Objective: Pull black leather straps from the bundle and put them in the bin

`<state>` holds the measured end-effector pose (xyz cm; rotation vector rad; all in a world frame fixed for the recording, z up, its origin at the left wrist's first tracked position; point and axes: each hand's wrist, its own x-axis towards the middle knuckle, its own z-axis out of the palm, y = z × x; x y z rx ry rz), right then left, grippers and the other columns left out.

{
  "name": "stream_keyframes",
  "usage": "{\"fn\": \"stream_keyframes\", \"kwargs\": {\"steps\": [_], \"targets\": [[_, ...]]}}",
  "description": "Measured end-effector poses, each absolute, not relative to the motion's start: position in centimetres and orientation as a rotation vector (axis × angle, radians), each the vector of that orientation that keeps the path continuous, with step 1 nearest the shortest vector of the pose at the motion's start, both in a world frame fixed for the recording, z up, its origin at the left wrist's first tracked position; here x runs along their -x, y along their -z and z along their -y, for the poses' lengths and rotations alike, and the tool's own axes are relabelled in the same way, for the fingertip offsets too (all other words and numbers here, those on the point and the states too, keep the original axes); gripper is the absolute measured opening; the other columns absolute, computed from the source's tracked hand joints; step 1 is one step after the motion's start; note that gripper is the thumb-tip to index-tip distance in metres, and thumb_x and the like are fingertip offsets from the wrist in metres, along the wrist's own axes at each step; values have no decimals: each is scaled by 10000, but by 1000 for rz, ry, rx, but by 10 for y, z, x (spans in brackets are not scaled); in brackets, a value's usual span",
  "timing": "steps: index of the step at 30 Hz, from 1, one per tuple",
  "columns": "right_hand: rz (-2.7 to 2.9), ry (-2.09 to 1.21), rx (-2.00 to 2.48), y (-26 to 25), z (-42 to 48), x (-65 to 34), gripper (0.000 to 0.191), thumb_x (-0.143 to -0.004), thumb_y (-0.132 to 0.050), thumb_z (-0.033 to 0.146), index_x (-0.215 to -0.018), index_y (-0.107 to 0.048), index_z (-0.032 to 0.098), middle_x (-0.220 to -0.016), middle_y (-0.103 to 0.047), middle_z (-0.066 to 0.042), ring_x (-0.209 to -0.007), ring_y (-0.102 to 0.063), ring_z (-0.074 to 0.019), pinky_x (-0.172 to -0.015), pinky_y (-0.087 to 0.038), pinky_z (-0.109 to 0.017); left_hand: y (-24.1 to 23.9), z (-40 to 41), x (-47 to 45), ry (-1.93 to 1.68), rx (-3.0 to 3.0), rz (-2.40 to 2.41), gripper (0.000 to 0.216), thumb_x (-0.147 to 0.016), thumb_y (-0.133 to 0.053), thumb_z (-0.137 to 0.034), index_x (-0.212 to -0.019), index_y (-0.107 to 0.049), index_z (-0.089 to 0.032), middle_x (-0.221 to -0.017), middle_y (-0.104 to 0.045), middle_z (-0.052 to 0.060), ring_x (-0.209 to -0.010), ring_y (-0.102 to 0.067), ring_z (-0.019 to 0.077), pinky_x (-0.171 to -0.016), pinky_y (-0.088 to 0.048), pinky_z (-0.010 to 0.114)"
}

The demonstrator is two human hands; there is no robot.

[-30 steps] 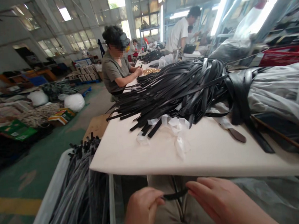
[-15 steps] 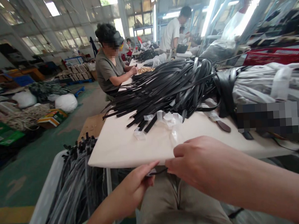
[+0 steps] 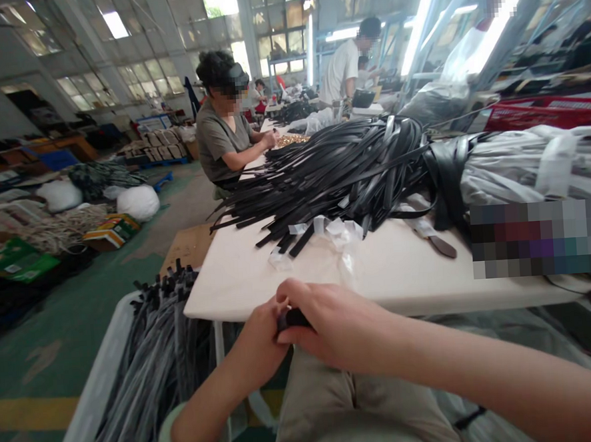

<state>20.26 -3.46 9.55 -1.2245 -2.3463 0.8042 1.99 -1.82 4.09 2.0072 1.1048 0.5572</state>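
Note:
My left hand (image 3: 257,340) and my right hand (image 3: 332,322) meet just below the near edge of the white table (image 3: 404,278), over my lap. Both pinch a short black strap (image 3: 292,318), which shows only as a small dark piece between the fingers. A big heap of black straps (image 3: 342,171) lies on the table beyond my hands, with crumpled clear wrappers (image 3: 336,235) at its near end.
A white bin (image 3: 93,393) full of grey-black straps (image 3: 154,369) stands at my left. Grey plastic-wrapped bundles (image 3: 532,160) lie at the right of the table. One person (image 3: 222,129) sits working further along the table, another (image 3: 343,65) stands behind. Sacks and boxes cover the floor at left.
My hands rose from my lap to the table's edge and closed together. The strap, first stretched between them, is now bunched between the fingers.

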Motion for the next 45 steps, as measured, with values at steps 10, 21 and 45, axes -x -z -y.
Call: {"fn": "stream_keyframes", "kwargs": {"steps": [10,21,45], "targets": [[1829,-1763,1170,-51,24,-216,138,-857,-549,213,-732,-556,154,-503,-523,60,-431,-376,-56,-422,-265,-182,-41,27,-23,-226,-2334,-1409,251,-815,-458,-105,-1015,-570,-206,-896,-712,89,-869,-667,288,-729,-431,358],[1832,-1815,1193,-43,19,-231,186,-889,-534,257,-731,-541,159,-521,-577,42,-423,-442,-63,-430,-338,-168,-36,18,-17,-54,-2475,-1497,243,-903,-403,-138,-1084,-563,-160,-936,-725,149,-906,-689,335,-775,-500,431],[1644,-2090,962,-59,4,-251,353,-857,-628,474,-777,-616,130,-540,-626,28,-467,-527,-70,-508,-431,-183,-56,-4,-15,-248,-2319,-1587,358,-801,-433,-122,-1145,-497,-198,-806,-665,52,-796,-678,283,-691,-447,347]]}}
